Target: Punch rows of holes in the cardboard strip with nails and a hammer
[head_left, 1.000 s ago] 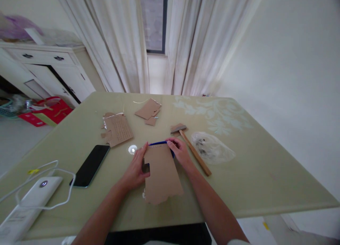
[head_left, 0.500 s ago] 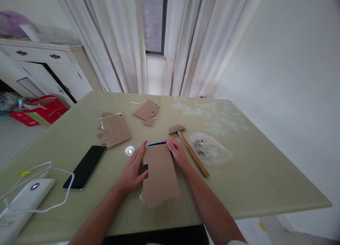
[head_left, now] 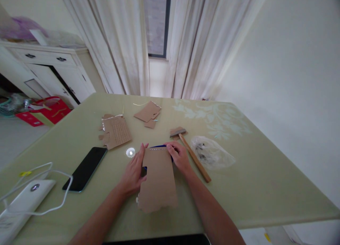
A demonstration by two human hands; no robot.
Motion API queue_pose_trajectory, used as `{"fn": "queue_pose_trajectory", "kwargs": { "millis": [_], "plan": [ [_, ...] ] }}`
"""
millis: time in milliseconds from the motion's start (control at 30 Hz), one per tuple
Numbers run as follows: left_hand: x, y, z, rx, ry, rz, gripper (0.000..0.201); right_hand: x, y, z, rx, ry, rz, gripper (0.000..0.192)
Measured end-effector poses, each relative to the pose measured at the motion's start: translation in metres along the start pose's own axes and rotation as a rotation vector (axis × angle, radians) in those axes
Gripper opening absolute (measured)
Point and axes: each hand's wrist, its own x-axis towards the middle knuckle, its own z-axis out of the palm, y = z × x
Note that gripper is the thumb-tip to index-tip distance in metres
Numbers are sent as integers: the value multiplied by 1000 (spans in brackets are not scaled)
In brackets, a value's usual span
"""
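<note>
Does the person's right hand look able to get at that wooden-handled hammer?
Probably yes: the hammer lies right beside the right hand on the table, nothing between them, though that hand rests on the cardboard piece.

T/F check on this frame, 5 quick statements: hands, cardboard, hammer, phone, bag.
1. Both hands rest on the cardboard piece. True: the left hand is on its left edge, the right hand at its top right corner.
2. The hammer is in the right hand. False: it lies on the table just right of that hand.
3. The phone lies left of the left hand, screen dark. True.
4. The plastic bag lies left of the phone. False: it lies right of the hammer.
5. Only one cardboard piece is on the table. False: more cardboard scraps lie farther back.
</note>
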Motion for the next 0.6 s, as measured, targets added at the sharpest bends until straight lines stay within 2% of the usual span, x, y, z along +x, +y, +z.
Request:
{"fn": "queue_pose_trajectory", "kwargs": {
  "millis": [233, 400, 500, 600],
  "plan": [
    [-7, 9, -1, 77, 25, -36, 115, -5, -8, 2, -25, 62, -64, 51],
    [-10, 11, -5, 125, 12, -35, 106, -11, -15, 6, -69, 131, -110, 44],
    [-10, 9, -7, 122, 15, -27, 101, -14, -18, 8, -74, 158, -85, 41],
    [-8, 11, -6, 81, -18, -36, 108, -13, -20, 9, -44, 162, 2, 37]
  ]
}}
